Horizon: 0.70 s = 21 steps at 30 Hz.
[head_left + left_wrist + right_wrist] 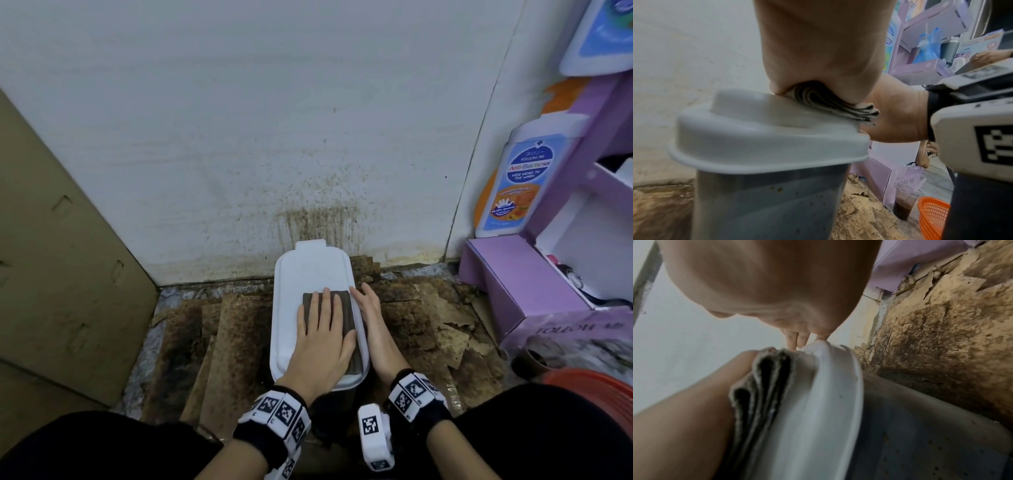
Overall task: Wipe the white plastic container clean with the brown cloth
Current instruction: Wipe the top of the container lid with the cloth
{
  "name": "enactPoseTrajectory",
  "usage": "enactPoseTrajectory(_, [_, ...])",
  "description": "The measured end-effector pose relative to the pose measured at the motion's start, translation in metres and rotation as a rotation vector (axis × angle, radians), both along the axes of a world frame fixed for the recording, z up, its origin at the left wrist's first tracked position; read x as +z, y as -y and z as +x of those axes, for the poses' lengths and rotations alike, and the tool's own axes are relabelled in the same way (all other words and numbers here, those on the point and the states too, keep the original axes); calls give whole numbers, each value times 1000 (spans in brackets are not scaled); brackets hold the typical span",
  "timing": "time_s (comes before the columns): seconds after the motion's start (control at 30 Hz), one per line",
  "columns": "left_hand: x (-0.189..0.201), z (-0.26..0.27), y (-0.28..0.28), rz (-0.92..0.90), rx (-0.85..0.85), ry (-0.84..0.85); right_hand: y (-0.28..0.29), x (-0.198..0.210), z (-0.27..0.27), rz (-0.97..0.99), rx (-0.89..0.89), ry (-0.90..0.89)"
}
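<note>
The white plastic container [308, 274] stands upright on the floor by the wall, its white lid [756, 129] above a grey speckled body [766, 203]. A folded brown cloth [346, 301] lies on the right half of the lid. My left hand [325, 308] presses flat on the cloth with straight fingers. My right hand [371, 308] lies with straight fingers along the lid's right edge, touching it. The wrist views show the cloth's folded layers [764, 386] squeezed between the left palm and the lid [828, 386].
Stained, torn cardboard sheets [445, 325] cover the floor around the container. The white wall [308, 154] behind is spattered brown. A purple display stand [534, 287] is at the right, with an orange basket [933, 216] and a cup of dark liquid [904, 204]. A cardboard box [51, 274] stands left.
</note>
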<state>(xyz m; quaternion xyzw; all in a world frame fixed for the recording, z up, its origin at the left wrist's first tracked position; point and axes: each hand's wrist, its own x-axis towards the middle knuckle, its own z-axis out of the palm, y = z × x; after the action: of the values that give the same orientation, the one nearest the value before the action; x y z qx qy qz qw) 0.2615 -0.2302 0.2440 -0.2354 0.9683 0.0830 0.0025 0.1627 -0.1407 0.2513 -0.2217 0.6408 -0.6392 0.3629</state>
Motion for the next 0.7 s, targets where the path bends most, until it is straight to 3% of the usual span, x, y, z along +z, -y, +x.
enactPoseTrajectory(0.17, [5,1,5,202,-6,-64,-2,-2,5,90,14,-123])
enactPoseTrajectory(0.27, [8,10,10,354,5,-279,-4,3,10,126,-26,-248])
enactPoseTrajectory(0.33, [7,21,15,347,26,-411,-3,3,16,171,-94,-508])
enactPoseTrajectory(0.43, [-5,37,32,283,122,-480,2,0,30,194,-91,-948])
enactPoseTrajectory(0.53, [-20,51,46,314,213,-483,9,-1,51,216,52,-1102])
enactPoseTrajectory(0.63, [-29,59,46,269,152,-381,11,-14,62,386,121,-1332])
enactPoseTrajectory(0.7, [-29,60,46,254,143,-343,11,-19,64,484,124,-1345])
